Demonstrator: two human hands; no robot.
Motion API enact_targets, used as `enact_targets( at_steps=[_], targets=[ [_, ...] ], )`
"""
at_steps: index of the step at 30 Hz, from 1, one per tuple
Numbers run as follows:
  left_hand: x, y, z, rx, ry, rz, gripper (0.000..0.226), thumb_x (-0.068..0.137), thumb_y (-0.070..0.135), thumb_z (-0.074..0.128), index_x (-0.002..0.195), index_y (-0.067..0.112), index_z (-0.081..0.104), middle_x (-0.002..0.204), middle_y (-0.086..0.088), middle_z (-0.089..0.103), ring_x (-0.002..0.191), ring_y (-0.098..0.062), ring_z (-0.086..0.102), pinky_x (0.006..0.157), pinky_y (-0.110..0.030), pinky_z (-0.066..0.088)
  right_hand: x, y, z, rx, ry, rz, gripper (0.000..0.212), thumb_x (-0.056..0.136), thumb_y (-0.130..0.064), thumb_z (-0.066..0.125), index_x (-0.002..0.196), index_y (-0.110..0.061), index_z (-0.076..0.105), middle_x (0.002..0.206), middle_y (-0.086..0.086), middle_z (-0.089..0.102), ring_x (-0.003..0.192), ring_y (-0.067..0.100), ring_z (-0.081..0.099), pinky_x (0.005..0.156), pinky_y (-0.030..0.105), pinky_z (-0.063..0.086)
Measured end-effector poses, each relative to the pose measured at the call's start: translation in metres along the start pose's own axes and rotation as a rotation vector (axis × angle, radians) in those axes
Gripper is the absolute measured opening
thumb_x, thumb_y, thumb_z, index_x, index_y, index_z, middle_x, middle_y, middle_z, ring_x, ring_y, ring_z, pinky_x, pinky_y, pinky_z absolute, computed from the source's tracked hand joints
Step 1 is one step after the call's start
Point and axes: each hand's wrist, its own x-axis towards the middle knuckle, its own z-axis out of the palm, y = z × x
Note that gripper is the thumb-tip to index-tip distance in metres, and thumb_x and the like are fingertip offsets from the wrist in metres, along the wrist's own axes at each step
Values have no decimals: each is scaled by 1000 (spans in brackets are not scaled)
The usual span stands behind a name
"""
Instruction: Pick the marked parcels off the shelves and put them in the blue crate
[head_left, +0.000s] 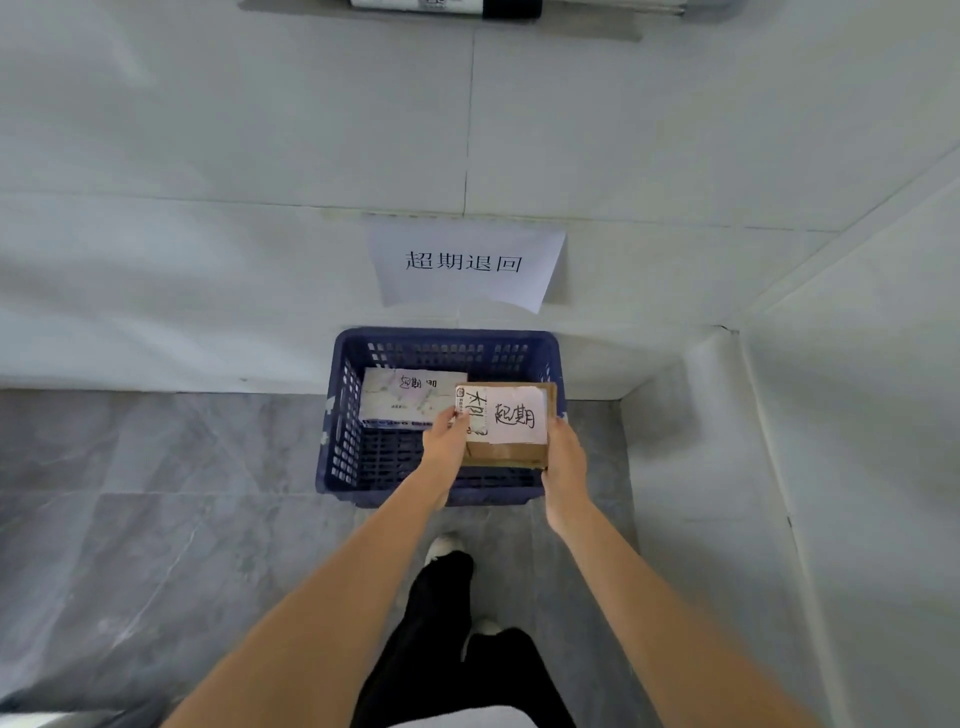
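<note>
1. Head view: blue crate (337, 415) stood on grey floor tiles (156, 493), against the white wall (260, 156).
2. Brown parcel (511, 452) was held over the crate's right half, flat, label up. White label (517, 415) carried handwritten black characters.
3. Left hand (445, 439) gripped the parcel's left edge, thumb on top, fingers curled beneath and out of sight.
4. Right hand (563, 457) gripped the right edge, fingers wrapped round the side.
5. Whether the parcel touched the crate floor could not be told.
6. White box (405, 397), also marked by hand, lay inside the crate at the back left, just beside the brown parcel.
7. Paper sign (467, 262) with printed characters hung on the wall above the crate.
8. Person's black trousers (441, 649) and pale shoes (441, 548) showed below, near the crate's front rim.
</note>
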Motion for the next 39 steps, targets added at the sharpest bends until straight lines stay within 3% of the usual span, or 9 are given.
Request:
enact_targets(
  at_steps=[5,13,17,19,23,26,34,37,39],
  targets=[
    [57,14,17,57,-84,-31,45,104,32,34,148,23,35,154,2,34,141,-21,32,117,-38,24,56,-3,3,65,39,92,42,97,-45,46,137,-32,53,135,-7,58,125,14,50,110,39,37],
    [157,10,45,-5,-59,-197,49,103,37,37,148,17,37,154,-1,37,140,-24,34,118,-42,25,156,0,16,84,-58,196,40,100,-43,45,133,-24,59,134,3,60,127,27,51,113,49,35],
    [207,-14,64,-95,-41,-251,47,102,38,36,145,20,43,149,-2,45,137,-24,40,118,-43,26,207,27,24,231,-33,259,34,102,-44,39,105,-28,68,113,-4,68,119,16,51,112,32,28],
    [234,-29,73,-133,-16,-255,43,102,37,37,139,20,50,143,-3,51,131,-25,45,115,-43,30,237,42,27,306,-14,328,36,102,-48,38,94,-29,67,107,-6,67,126,13,44,118,32,19],
    [296,-59,87,-151,7,-254,42,102,35,37,138,20,52,141,-5,52,130,-26,46,114,-43,32,289,74,32,356,-21,399,35,99,-51,43,112,-27,65,133,-3,59,140,13,34,120,32,14],
    [331,-77,95,-77,10,-238,34,101,29,33,122,23,58,129,-6,60,118,-28,52,109,-43,37,325,97,37,357,-15,430,35,96,-52,49,113,-27,65,131,-5,58,141,13,32,119,31,15],
    [398,-100,102,-109,39,-223,47,103,26,32,149,17,35,151,-9,40,138,-30,36,116,-44,28,394,130,60,267,-44,419,33,97,-53,44,90,-30,65,104,-11,65,119,13,48,116,32,19],
    [408,-100,106,-103,52,-213,51,103,25,34,152,18,27,156,-7,33,142,-29,31,118,-41,24,404,133,65,222,-52,401,32,96,-51,46,83,-30,66,81,-13,67,84,7,53,96,26,35],
    [410,-101,110,-113,71,-216,54,103,26,34,155,23,16,159,-3,24,145,-28,23,118,-38,20,407,135,65,198,-53,395,33,97,-52,45,82,-31,65,75,-13,68,77,5,53,77,24,40]
  ],
)
